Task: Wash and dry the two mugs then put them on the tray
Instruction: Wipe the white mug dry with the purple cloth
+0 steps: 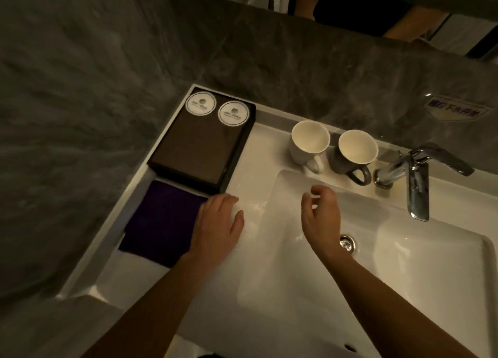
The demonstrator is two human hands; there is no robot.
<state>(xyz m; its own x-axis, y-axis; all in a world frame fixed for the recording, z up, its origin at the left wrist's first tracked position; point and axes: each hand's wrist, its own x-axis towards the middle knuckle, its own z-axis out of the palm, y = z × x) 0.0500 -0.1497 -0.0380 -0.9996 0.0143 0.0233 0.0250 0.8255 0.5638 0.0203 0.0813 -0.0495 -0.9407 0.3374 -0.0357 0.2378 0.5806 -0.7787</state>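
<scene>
Mugs, count: two were recorded, a white mug (307, 145) and a grey mug (353, 153).
Mugs, place: both stood upright on the far ledge of the counter, behind the basin and left of the tap, with the white one on the left. They stood just beside each other; contact could not be told.
Mugs, handles: both handles were turned toward the near side.
Mugs, contents: pale insides were seen, and nothing was seen in either.
Tray, count: one dark tray (199, 153) was noted at the far left corner of the counter, well apart from the mugs.
Tray, contents: two round white paper discs (200, 103) (233, 113) lay side by side at its far end.
Cloth, count: one purple cloth (159, 223) lay flat, just near of the tray.
Basin, count: one white basin (420, 271) was seen, with one metal drain (347, 243) in its floor.
Tap, count: one chrome tap (415, 180) was set at the far right, its spout reaching over the basin.
Left hand (219, 223): it was laid on the counter between cloth and basin, fingers loosely bent, and nothing was held.
Right hand (320, 212): it was held over the basin's far left part, fingers loosely curled, and nothing was gripped.
Wall: one printed label (455, 107) was fixed above the tap; its text was too blurred to be read.
</scene>
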